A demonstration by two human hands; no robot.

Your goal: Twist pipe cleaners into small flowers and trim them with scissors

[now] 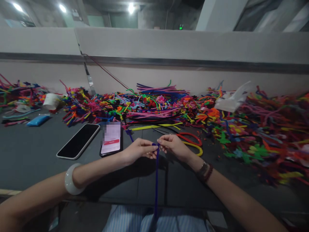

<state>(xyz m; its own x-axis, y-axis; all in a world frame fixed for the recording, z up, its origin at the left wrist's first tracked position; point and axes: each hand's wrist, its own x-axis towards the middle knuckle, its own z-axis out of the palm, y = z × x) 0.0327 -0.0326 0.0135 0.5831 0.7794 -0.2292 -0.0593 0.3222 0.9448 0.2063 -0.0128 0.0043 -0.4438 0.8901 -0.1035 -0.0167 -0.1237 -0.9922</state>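
A purple-blue pipe cleaner [156, 180] hangs down from between my fingertips, its long end reaching past the table edge toward my lap. My left hand [142, 149] pinches it near the top from the left. From the other side my right hand [172, 145] pinches the same piece, the two sets of fingertips almost touching. Whether the top is bent or twisted is too small to tell. Behind my left hand another purple piece [130, 135] lies on the table. Red [193, 137] and yellow [196, 149] bent pipe cleaners lie just beyond my right hand.
Two phones, one dark [79, 141] and one lit [111, 141], lie left of my hands on the dark table [116, 183]. Heaps of colourful pipe cleaners [96, 106] line the back. A white cup [51, 101], blue packet [38, 120] and tissue pack [228, 103] sit among them.
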